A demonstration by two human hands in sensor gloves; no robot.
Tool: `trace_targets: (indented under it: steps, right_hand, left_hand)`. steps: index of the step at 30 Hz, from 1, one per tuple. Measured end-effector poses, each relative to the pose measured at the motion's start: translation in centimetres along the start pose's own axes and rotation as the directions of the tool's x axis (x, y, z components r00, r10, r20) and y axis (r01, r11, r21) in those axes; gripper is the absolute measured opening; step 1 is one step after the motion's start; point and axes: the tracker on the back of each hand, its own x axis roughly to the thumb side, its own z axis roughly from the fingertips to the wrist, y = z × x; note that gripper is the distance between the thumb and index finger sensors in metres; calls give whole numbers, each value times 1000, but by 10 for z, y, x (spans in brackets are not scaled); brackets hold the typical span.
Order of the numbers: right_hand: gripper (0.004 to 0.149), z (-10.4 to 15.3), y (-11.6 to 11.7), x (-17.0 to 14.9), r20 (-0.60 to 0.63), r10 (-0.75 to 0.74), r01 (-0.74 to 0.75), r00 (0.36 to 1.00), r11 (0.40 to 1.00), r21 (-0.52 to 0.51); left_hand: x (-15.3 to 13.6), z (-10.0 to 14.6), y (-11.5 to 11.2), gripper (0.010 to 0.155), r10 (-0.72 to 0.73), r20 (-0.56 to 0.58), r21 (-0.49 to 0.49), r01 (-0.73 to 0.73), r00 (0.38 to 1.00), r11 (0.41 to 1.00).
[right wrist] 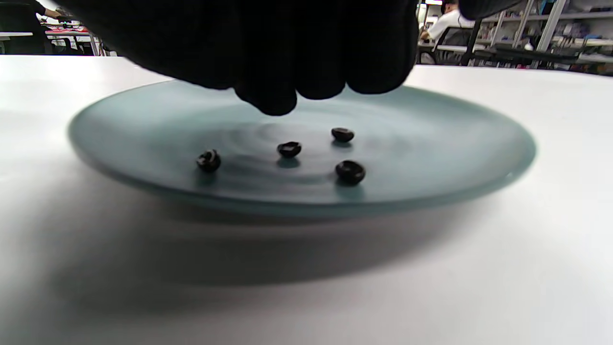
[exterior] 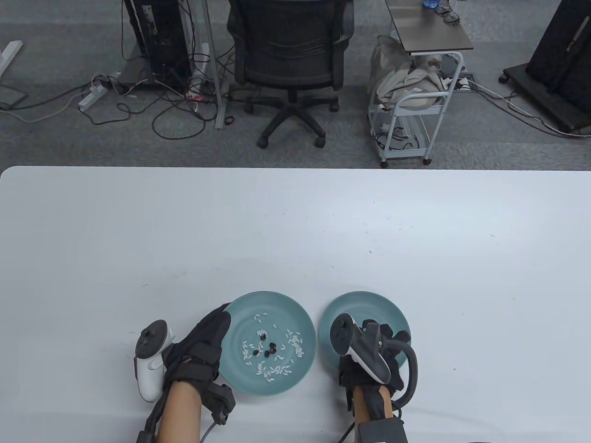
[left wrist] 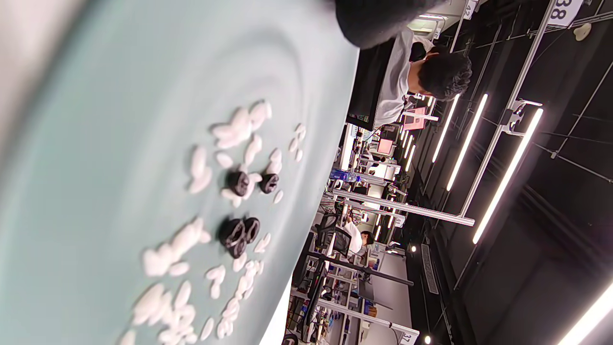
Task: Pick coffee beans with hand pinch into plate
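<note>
Two round teal plates sit side by side on the white surface — the left teal plate (exterior: 240, 378) holds white rice grains (exterior: 277, 368) and dark coffee beans (exterior: 269, 350). The black-gloved left hand (exterior: 201, 344) rests at its rim; whether its grip is closed I cannot tell. The black-gloved right hand (exterior: 378, 350) hangs over the right teal plate (right wrist: 479, 158) — four beans (right wrist: 289, 149) below it, its fingers (right wrist: 268, 98) bunched, nothing visibly pinched.

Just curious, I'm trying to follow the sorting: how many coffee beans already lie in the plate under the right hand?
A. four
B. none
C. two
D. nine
A: the right wrist view shows four dark coffee beans lying apart on the right plate, below the right hand.
</note>
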Motion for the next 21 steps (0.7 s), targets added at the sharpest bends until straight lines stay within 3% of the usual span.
trace_targets:
  steps: [11,15,21]
  right_hand:
    - [48,11,-21,-6,51,-175,181,983,970,-162]
    - [48,22,-34,-7,134,-286,311,949,921,-234]
    - [49,40,-48,12,309,-303,391,901,876,-282]
  left_hand:
    - [-2,-3,0,54,29,-8,-28,-30,1000,999]
    - [-2,-4,-1,55,36,-13,-33,-36,999,999]
    - [-2,-3,-1,54,17,-16,-30,-18,1000,999]
